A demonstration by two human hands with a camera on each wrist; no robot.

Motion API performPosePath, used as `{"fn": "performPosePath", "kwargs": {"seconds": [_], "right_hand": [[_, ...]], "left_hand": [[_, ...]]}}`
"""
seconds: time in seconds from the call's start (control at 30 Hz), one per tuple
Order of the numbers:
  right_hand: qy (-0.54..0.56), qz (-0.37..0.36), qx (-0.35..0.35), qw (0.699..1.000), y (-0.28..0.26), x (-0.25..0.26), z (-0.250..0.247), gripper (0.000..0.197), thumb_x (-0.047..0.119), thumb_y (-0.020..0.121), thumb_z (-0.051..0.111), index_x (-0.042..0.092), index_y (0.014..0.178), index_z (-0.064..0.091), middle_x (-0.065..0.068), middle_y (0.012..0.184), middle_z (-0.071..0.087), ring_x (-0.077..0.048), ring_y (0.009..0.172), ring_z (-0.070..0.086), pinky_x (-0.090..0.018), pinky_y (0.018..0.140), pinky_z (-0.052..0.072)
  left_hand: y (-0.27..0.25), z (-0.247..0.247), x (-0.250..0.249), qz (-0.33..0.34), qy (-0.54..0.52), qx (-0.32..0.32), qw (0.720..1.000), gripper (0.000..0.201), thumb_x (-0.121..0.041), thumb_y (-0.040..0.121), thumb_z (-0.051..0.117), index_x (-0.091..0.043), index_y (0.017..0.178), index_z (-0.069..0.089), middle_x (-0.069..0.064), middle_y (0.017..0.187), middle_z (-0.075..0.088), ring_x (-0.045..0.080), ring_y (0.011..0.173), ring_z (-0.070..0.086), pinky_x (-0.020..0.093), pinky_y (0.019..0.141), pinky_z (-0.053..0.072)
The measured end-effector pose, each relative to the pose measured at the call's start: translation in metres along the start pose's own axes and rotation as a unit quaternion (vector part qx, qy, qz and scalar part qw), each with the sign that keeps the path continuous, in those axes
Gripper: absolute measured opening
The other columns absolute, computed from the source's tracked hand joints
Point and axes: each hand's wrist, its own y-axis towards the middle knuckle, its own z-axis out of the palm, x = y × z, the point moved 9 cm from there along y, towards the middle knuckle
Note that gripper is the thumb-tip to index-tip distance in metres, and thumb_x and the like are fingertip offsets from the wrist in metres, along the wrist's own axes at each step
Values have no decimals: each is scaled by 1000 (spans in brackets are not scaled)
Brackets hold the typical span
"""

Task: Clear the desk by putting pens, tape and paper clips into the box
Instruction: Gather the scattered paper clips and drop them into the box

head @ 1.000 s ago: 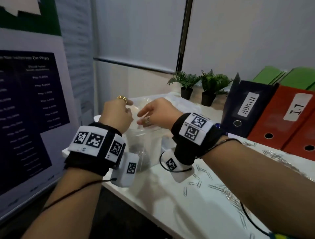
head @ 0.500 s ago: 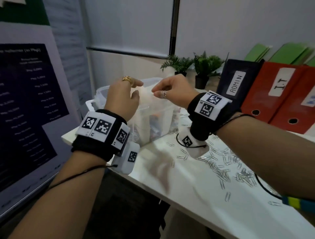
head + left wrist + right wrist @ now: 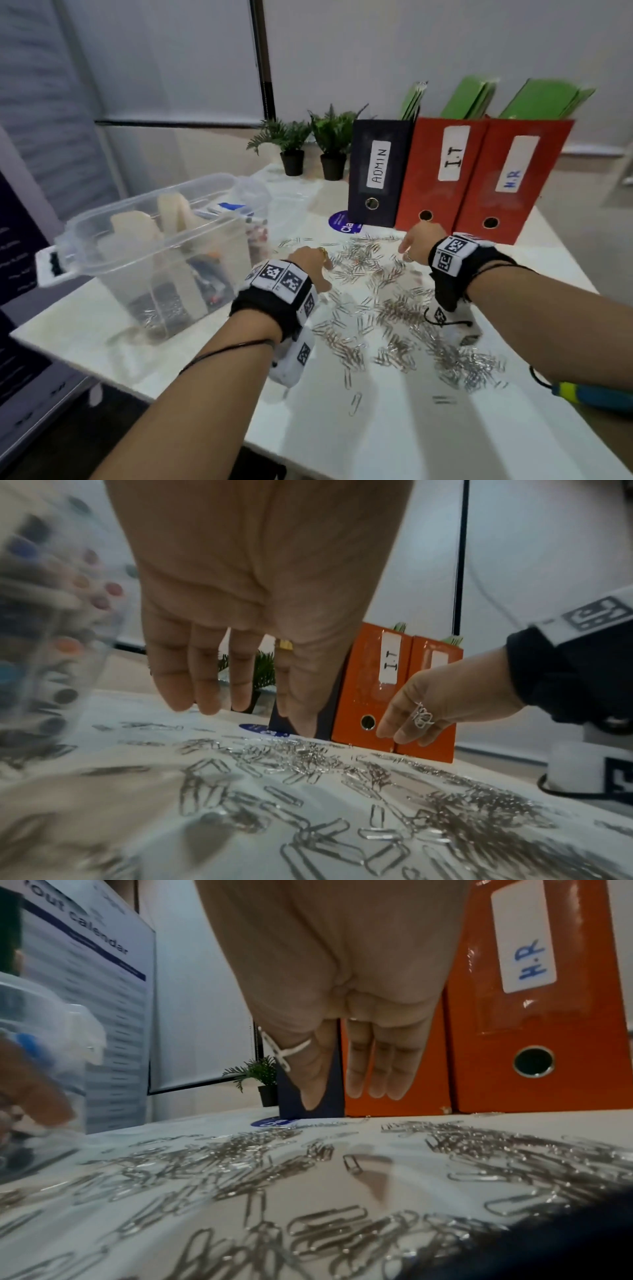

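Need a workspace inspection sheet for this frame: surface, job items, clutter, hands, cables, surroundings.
Surface: white desk, strewn with paper clips.
Job's things: clear box at desk's left holds tape rolls and pens; some clips already inside.
Clutter: three binders, two potted plants, blue sticker.
Hands: left hand and right hand open, fingers down over the clips, holding nothing.
Cables: thin black cords along both forearms.
Surroundings: wall poster at left, green folders behind binders.

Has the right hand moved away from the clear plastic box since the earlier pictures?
Yes. The right hand left the clear plastic box and now hovers, fingers straight, by the red binder.
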Motion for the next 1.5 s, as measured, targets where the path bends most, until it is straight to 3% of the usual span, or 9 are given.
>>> {"fn": "performPosePath", "kwargs": {"seconds": [0.4, 0.57, 0.67, 0.8, 1.0, 1.13, 1.3, 1.4, 1.5], "right_hand": [[-8, -85, 59, 995, 55, 9, 36, 44, 19, 91, 58, 11, 133, 51, -8, 136, 53, -24, 124, 50, -27, 99, 41], [-61, -127, 91, 986, 88, 37, 44, 10, 4, 88, 51, 3, 86, 60, -11, 101, 63, -32, 102, 59, -30, 79, 47], [-95, -165, 96, 977, 103, 49, 50, 17, 4, 90, 50, 0, 102, 63, -12, 123, 58, -30, 114, 57, -32, 92, 47], [-106, -236, 88, 962, 106, 64, 57, 26, 0, 80, 54, 10, 102, 65, -11, 105, 63, -30, 97, 60, -28, 72, 47], [-94, -223, 113, 964, 102, 54, 52, 34, 8, 86, 62, 13, 120, 63, -6, 122, 59, -25, 116, 56, -25, 84, 43], [-88, -169, 93, 977, 101, 39, 59, 25, 13, 81, 68, 12, 106, 68, 1, 88, 60, -22, 101, 63, -25, 80, 48], [-63, -138, 52, 987, 95, 38, 55, 16, 3, 84, 61, 5, 97, 70, -7, 99, 70, -21, 88, 66, -26, 77, 51], [-76, -128, 43, 988, 92, 39, 53, 7, 2, 81, 61, 5, 75, 65, -8, 79, 66, -28, 85, 66, -32, 80, 55], [-81, -122, 49, 988, 88, 40, 55, 31, 2, 79, 61, 10, 56, 41, -8, 67, 54, -30, 87, 64, -39, 81, 56]], "left_hand": [[113, 13, -31, -51, 81, 27, 995, 71, -45, 74, 72, -22, 134, 43, 9, 132, 44, 30, 113, 55, 43, 97, 47], [149, 36, -18, -107, 89, 45, 989, 90, -59, 71, 67, -9, 136, 30, 13, 127, 42, 30, 113, 52, 41, 94, 48], [160, 44, -20, -106, 90, 40, 989, 80, -48, 77, 68, -2, 132, 33, 13, 122, 44, 27, 111, 51, 35, 94, 47], [171, 50, -24, -80, 102, 32, 991, 55, -34, 87, 61, -3, 130, 46, 16, 129, 49, 29, 119, 48, 35, 97, 43], [169, 52, -11, -88, 71, 39, 993, 37, -36, 77, 72, -15, 96, 48, 7, 110, 62, 29, 106, 60, 39, 89, 50], [161, 49, -16, -91, 49, 33, 994, 27, -32, 78, 73, -12, 90, 59, 7, 98, 67, 26, 98, 64, 36, 84, 52], [155, 46, -21, -96, 38, 41, 994, 25, -18, 87, 65, -2, 106, 64, 11, 108, 67, 26, 106, 62, 30, 87, 48], [154, 48, -22, -99, 49, 48, 993, 14, -13, 81, 67, -4, 92, 66, 10, 96, 68, 30, 100, 64, 41, 87, 52], [162, 56, -17, -98, 59, 62, 992, 11, -16, 71, 69, -12, 70, 59, 4, 79, 65, 29, 90, 67, 45, 77, 55]]}}
